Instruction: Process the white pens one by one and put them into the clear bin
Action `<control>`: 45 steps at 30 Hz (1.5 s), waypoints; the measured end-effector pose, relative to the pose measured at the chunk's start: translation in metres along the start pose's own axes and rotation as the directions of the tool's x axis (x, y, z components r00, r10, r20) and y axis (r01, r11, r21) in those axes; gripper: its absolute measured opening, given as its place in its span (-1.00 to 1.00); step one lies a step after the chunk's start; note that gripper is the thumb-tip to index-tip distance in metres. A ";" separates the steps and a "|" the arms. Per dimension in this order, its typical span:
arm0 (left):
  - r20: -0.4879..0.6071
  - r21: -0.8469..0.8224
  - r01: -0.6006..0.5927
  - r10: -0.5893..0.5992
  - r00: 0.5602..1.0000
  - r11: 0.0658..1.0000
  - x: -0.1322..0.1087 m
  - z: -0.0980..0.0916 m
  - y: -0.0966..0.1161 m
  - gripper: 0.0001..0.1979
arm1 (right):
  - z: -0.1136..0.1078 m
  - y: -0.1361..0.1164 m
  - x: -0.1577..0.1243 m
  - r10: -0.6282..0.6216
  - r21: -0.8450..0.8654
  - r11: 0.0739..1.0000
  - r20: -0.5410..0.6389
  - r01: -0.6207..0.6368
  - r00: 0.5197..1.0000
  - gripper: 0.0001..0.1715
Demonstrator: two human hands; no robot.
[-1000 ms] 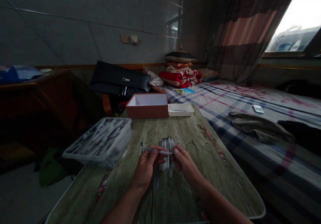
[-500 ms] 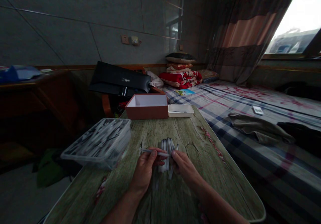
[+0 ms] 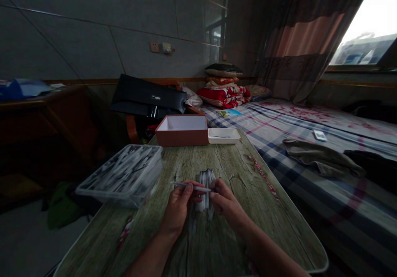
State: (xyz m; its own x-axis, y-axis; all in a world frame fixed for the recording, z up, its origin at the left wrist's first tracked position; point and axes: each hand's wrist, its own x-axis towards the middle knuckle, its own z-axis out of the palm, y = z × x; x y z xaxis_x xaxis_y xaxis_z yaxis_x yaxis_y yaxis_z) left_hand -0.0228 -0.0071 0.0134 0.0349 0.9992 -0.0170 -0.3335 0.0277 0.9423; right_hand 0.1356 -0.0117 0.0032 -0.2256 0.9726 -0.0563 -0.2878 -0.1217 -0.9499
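My left hand (image 3: 180,200) is closed around a slim, pale pen (image 3: 190,186) between thumb and fingers. The pen lies nearly level, its left end pointing up a little. At the pen's right end is my right hand (image 3: 223,198), its fingers bent and pinched together; what they hold, if anything, is too small to make out. Below and between both hands, a row of clear-bodied pens (image 3: 203,202) with dark ends rests on the wood-patterned table (image 3: 214,248). My fingers cover part of that row.
A clear plastic box (image 3: 145,190) full of pens stands at the table's left edge. Farther back are an open brown box (image 3: 182,139) and a shallow white tray (image 3: 223,139) with something thin inside. A bed (image 3: 263,132) with checked cloth adjoins the right side.
My right hand has shifted slightly, and its fingers are now more curled and raised at the pen's end. My left hand keeps hold of the pen, which has tilted slightly.
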 end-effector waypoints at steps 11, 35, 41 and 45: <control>-0.020 -0.012 -0.003 0.003 1.000 1.000 0.000 0.000 0.001 -0.71 | 0.001 0.000 0.000 0.032 0.084 0.996 0.029 -0.034 0.999 -0.56; -0.156 -0.065 -0.121 0.109 0.982 0.991 0.001 -0.002 -0.002 -0.71 | -0.002 -0.004 -0.001 0.299 0.280 0.892 0.223 -0.355 0.928 -0.75; -0.158 -0.038 -0.122 0.115 0.981 0.992 0.002 -0.001 -0.001 -0.69 | -0.005 0.000 -0.001 0.312 0.209 0.889 0.376 -0.408 0.872 -0.69; -0.264 -0.252 -0.068 -0.001 0.965 0.965 0.011 -0.008 0.005 -0.79 | -0.010 -0.004 -0.002 0.341 0.156 0.881 0.444 -0.446 0.828 -0.76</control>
State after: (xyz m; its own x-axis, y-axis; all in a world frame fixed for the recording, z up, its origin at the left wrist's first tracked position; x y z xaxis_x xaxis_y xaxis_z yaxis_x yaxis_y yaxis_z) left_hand -0.0312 0.0042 0.0154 -0.2145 0.9710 -0.1056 -0.5618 -0.0342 0.8266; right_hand 0.1464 -0.0115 0.0037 -0.6986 0.6763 -0.2337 -0.2980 -0.5719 -0.7643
